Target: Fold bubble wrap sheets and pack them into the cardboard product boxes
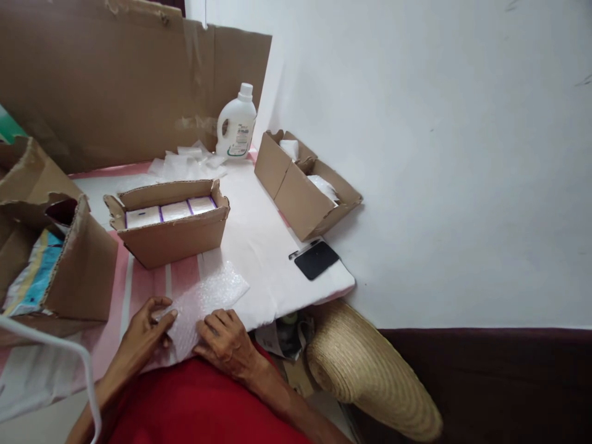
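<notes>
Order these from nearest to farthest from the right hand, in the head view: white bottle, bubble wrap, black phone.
1. Bubble wrap, touching the right hand.
2. Black phone, ahead and to the right.
3. White bottle, at the back, before the cardboard panel.

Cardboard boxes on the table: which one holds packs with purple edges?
The middle box, just beyond the bubble wrap: its white packs have purple edges; the other boxes show no such packs.

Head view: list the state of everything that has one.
bubble wrap, spread out
left hand, on bubble wrap
right hand, on bubble wrap
middle box, open
right box, open
left front box, open
bottle, upright, capped
phone, lying flat
straw mat, rolled up
</notes>
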A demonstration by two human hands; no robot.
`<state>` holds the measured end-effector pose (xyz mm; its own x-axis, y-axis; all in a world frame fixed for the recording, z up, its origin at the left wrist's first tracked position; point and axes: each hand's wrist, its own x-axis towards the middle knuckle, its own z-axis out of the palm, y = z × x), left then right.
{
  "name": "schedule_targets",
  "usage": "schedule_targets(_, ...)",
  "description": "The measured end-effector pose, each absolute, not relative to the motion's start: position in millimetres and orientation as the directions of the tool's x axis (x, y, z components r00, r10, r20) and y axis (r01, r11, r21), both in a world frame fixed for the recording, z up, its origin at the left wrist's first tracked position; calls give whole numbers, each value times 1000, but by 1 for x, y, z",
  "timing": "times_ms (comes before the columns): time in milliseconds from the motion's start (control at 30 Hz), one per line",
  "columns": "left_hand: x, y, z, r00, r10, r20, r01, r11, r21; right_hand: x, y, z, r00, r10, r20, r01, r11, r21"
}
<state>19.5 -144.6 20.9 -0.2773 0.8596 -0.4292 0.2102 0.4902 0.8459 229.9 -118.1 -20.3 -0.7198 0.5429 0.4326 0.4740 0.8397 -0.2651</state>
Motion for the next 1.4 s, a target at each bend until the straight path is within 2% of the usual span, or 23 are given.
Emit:
schedule_targets(100,29,-154,19,-239,798,-553,24,574,819,231,-125,-24,-674,583,453,479,812,-332)
schedule_targets(200,35,-162,24,-155,824,-545,-89,538,838,235,-131,-24,-518,738,433,455,666,-591)
schedule_targets(300,39,-166,33,-206,896,-393,-47,392,919,242,-130,-19,-312,929,199,410,320,-854)
schedule_targets(367,42,-165,34,-254,934,-251,135,291,947,245,-126,-13,-245,969,24,373,117,-921)
schedule_targets(467,49,-160,27,-144,987,75,512,10,859,247,-119,-5,-220,972,-87,324,-12,-946)
schedule_targets(533,54,-155,19,47,950,307,691,-253,677,246,-117,-2,-211,971,-109,301,-42,-953)
schedule_targets(600,58,-150,10,217,872,439,772,-428,470,245,-118,-2,-203,971,-130,250,-77,-965)
schedule_targets(667,62,-146,3,309,827,469,811,-487,324,245,-119,-4,-190,968,-164,172,-132,-976)
schedule_targets(733,64,-143,-3,353,814,461,829,-500,249,245,-119,-8,-181,963,-201,91,-187,-978)
schedule_targets(1033,67,-140,-33,441,829,344,854,-505,122,244,-112,-20,-127,939,-319,-69,-329,-942)
schedule_targets(1100,67,-140,-35,441,836,326,857,-500,123,248,-115,-15,-99,950,-295,-5,-297,-955)
schedule_targets(1133,67,-139,-35,442,838,320,857,-500,125,250,-117,-11,-62,969,-240,79,-235,-969)
schedule_targets(1200,67,-139,-35,444,838,317,856,-501,124,255,-120,-4,36,999,-15,339,-26,-941)
schedule_targets(1233,67,-139,-35,445,836,321,857,-502,120,256,-121,-1,45,990,131,477,94,-874)
schedule_targets(1300,67,-139,-35,441,833,334,858,-500,114,257,-120,2,-79,928,365,650,325,-686)
schedule_targets(1333,67,-140,-35,439,832,340,858,-500,115,256,-119,1,-195,886,421,673,433,-599)
schedule_targets(1400,68,-140,-35,438,829,349,854,-504,125,257,-112,-5,-408,799,441,647,594,-479)
